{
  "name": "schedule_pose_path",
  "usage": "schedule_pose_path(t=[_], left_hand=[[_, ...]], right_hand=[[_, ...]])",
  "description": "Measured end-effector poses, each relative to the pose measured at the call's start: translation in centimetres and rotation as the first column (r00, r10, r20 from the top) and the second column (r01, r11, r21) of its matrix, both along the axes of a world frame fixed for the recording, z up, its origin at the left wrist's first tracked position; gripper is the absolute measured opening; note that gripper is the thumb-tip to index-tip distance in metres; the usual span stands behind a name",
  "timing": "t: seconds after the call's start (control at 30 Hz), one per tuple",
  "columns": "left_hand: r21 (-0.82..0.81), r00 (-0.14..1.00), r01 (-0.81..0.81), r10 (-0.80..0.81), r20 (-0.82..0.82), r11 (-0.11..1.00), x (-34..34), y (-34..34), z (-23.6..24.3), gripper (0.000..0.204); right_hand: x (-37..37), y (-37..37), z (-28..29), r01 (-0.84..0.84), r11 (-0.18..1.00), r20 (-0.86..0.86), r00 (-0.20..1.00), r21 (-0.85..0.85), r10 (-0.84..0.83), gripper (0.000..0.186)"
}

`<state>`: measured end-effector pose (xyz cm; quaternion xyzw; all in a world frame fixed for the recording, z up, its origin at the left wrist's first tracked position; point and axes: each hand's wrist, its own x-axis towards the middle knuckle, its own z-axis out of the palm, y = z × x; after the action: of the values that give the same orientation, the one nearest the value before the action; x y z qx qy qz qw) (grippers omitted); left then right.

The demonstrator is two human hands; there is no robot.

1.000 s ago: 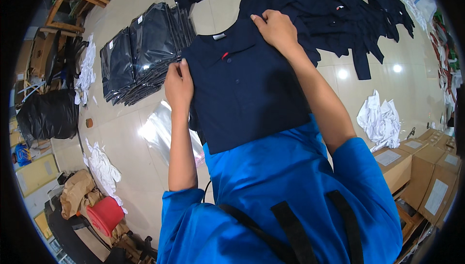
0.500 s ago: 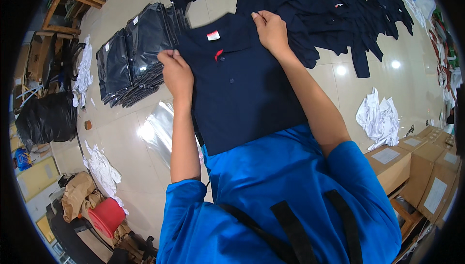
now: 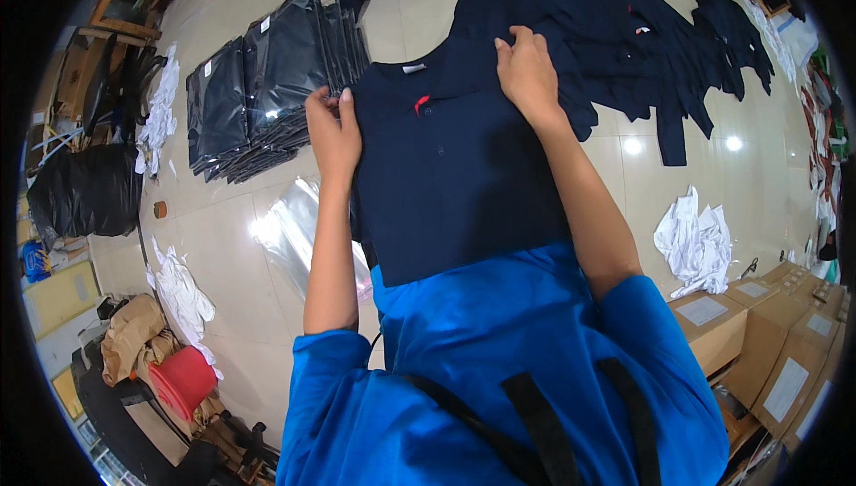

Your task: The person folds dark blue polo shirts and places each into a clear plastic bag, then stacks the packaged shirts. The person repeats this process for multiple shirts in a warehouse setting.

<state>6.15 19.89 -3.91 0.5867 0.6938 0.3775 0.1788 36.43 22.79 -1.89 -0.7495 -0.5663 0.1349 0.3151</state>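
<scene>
The left hand [image 3: 334, 140] and right hand [image 3: 532, 83] are touching a navy shirt [image 3: 459, 187]; whether either grip is pinching cloth is unclear.

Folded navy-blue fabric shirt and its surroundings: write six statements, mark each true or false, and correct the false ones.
1. The folded navy-blue shirt lies between the left hand and the right hand. True.
2. Both hands wear gloves. False: both are bare.
3. A stack of dark garments in glossy plastic lies left of the shirt. True.
4. Crumpled white cloth lies near brown cardboard boxes. True.
5. The boxes stand left of the shirt. False: they stand right.
6. The shirt is wrapped in plastic. False: it is unwrapped.
</scene>
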Motion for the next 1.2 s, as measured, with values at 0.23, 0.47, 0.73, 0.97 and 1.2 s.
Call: schedule_pose_path(t=[0.23, 0.47, 0.73, 0.97, 1.2], left_hand=[[-0.596, 0.819, 0.215, 0.19, 0.541, 0.774, -8.3, -11.0, -6.2, 0.075], [-0.687, 0.573, 0.33, 0.441, 0.691, 0.648, -8.8, -15.7, -4.0, 0.055], [-0.246, 0.368, -0.079, 0.258, 0.893, 0.966, -8.3, -15.6, 1.9, 0.024], [0.026, 0.7, 0.421, -0.343, 0.627, 0.907, 0.2, -14.6, 11.6, 0.069], [-0.226, 0.872, 0.429, -0.466, -0.147, 0.874, 1.9, -13.1, 8.0, 0.062]], right_hand=[[-1.8, -10.1, 4.6, -0.441, 0.894, 0.263, 0.875, 0.082, 0.408, 0.058], [-1.2, -12.3, 2.4, -0.39, 0.919, 0.277, 0.878, -0.06, 0.391, 0.058], [-0.8, -13.4, 2.2, -0.357, 0.934, 0.211, 0.915, 0.031, 0.343, 0.052], [-0.9, -13.3, 2.1, -0.335, 0.941, 0.203, 0.926, 0.048, 0.319, 0.05], [-0.6, -13.6, 2.4, -0.292, 0.95, 0.109, 0.954, 0.111, 0.281, 0.057]])
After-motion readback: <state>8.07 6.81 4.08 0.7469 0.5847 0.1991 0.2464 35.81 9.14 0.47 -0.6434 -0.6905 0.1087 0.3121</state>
